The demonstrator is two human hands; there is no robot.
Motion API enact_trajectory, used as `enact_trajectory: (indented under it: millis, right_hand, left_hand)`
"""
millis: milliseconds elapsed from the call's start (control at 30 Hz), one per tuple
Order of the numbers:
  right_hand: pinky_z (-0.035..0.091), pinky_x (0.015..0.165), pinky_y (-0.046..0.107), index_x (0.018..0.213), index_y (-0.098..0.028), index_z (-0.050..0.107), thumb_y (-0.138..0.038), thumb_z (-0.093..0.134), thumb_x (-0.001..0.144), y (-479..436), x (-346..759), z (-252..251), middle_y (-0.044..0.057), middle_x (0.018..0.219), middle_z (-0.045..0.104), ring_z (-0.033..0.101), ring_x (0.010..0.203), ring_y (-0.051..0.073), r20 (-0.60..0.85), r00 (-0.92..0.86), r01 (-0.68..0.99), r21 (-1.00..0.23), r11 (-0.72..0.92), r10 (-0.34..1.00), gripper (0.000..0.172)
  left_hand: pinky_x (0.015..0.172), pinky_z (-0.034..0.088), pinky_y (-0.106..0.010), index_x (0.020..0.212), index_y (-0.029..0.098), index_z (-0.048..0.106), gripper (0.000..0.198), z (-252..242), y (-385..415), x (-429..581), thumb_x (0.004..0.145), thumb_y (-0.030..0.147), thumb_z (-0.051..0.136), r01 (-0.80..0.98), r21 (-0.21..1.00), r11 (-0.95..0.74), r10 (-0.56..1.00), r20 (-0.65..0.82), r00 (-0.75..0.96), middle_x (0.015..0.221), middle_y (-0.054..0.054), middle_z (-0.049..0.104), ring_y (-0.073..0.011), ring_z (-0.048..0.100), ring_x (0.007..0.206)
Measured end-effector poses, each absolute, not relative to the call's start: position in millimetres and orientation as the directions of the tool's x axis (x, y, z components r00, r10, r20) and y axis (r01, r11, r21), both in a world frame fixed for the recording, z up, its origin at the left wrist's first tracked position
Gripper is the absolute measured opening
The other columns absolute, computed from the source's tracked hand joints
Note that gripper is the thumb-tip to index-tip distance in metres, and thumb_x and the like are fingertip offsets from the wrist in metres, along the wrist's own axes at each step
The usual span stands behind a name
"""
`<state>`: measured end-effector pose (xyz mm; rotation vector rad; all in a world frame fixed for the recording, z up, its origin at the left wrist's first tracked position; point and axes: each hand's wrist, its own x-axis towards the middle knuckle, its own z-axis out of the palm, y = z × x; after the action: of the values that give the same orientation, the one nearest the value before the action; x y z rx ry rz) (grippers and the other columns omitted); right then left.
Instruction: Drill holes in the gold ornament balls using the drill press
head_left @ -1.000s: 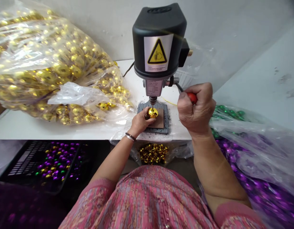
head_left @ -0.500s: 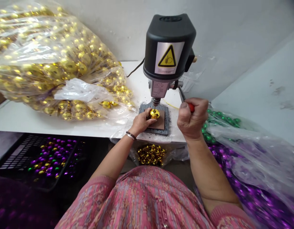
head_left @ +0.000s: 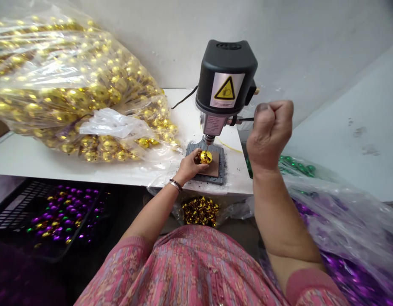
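Since the gold bead (head_left: 205, 157) looks light and slippery, the left hand (head_left: 188, 166) grips its sides; the right hand (head_left: 269, 131) makes a fist around the drill lever (head_left: 245, 120).

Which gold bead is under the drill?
The one gold bead the left hand holds on the drill press base; others lie in plastic bags.

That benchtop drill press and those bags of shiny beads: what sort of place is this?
Probably a bead workshop: a benchtop drill press stands on a white table, a clear bag of gold beads lies beside it, and purple and green beads fill a black crate.
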<state>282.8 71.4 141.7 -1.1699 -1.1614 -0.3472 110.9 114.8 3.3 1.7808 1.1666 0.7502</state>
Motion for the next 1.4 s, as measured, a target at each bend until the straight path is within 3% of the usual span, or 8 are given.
enact_trajectory:
  millis: [100,333,500,567,733,867,1000,1400]
  right_hand:
    - [0.040,0.061,0.027,0.079,-0.023,0.040,-0.049,0.045,0.099,79.2,284.5,153.5,-0.002,0.068,0.045,0.040,0.062,0.009,0.842,0.431,0.738,-0.536,0.411,0.325,0.033]
    - [0.041,0.060,0.027,0.088,-0.022,0.046,-0.050,0.041,0.100,74.2,286.1,139.0,-0.001,0.075,0.051,0.045,0.061,0.009,0.812,0.435,0.696,-0.577,0.427,0.390,0.031]
    - [0.042,0.061,0.029,0.086,-0.023,0.047,-0.044,0.041,0.100,73.9,285.8,138.3,-0.001,0.075,0.050,0.049,0.062,0.011,0.826,0.425,0.695,-0.559,0.451,0.370,0.026]
    - [0.042,0.060,0.030,0.086,-0.023,0.047,-0.044,0.040,0.100,73.9,285.8,138.1,-0.001,0.075,0.051,0.049,0.061,0.011,0.834,0.417,0.706,-0.548,0.450,0.362,0.026]
    - [0.044,0.062,0.028,0.087,-0.022,0.049,-0.046,0.041,0.101,71.9,285.4,136.5,-0.001,0.076,0.053,0.048,0.061,0.009,0.836,0.415,0.727,-0.542,0.422,0.358,0.029]
    - [0.045,0.063,0.028,0.086,-0.021,0.050,-0.048,0.043,0.100,69.3,284.0,137.3,-0.001,0.075,0.055,0.049,0.062,0.009,0.839,0.413,0.738,-0.537,0.409,0.355,0.031]
    - [0.044,0.062,0.028,0.086,-0.021,0.051,-0.048,0.044,0.100,67.8,283.0,137.2,-0.001,0.074,0.055,0.051,0.061,0.009,0.835,0.412,0.730,-0.542,0.417,0.364,0.031]
    - [0.047,0.064,0.029,0.090,-0.021,0.052,-0.045,0.045,0.100,67.5,286.0,135.8,0.000,0.076,0.054,0.051,0.066,0.010,0.850,0.373,0.761,-0.510,0.401,0.372,0.027]
  left_hand:
    - [0.084,0.055,-0.031,0.126,0.020,0.064,0.054,5.0,106.5,102.0,0.073,0.024,0.075,0.340,0.907,-0.247,0.890,0.074,0.449,0.099,-0.002,0.074,-0.0184,0.067,0.089]
    - [0.121,0.039,-0.044,0.131,0.021,0.065,0.062,4.1,83.4,41.1,0.069,0.018,0.066,0.294,0.840,-0.455,0.793,0.232,0.563,0.144,-0.010,0.063,-0.0283,0.052,0.139]
    - [0.107,0.051,-0.041,0.123,0.017,0.069,0.046,-7.2,109.5,16.6,0.081,0.014,0.050,0.525,0.839,-0.145,0.989,0.120,0.082,0.119,-0.011,0.075,-0.0240,0.070,0.109]
    - [0.110,0.048,-0.041,0.113,0.016,0.072,0.040,-5.4,133.4,16.9,0.082,0.010,0.048,0.663,0.745,-0.078,0.989,0.140,-0.041,0.118,-0.014,0.075,-0.0263,0.068,0.115]
    - [0.102,0.048,-0.041,0.109,0.014,0.072,0.028,4.7,189.1,32.5,0.085,0.019,0.058,0.816,0.578,-0.003,0.999,0.039,-0.024,0.115,-0.019,0.074,-0.0332,0.065,0.117]
    - [0.087,0.050,-0.034,0.093,0.014,0.071,0.020,1.1,206.2,49.0,0.087,0.031,0.062,0.768,0.636,0.071,0.996,-0.086,-0.021,0.095,-0.014,0.077,-0.0272,0.069,0.098]
    - [0.089,0.050,-0.032,0.099,0.015,0.069,0.021,-5.8,207.2,58.7,0.091,0.030,0.057,0.676,0.729,0.112,0.992,-0.048,-0.113,0.105,-0.014,0.077,-0.0233,0.070,0.100]
    - [0.102,0.048,-0.044,0.113,0.017,0.055,0.045,6.3,194.1,64.0,0.076,0.029,0.075,0.656,0.732,0.185,0.961,0.004,-0.275,0.120,-0.020,0.068,-0.0323,0.065,0.116]
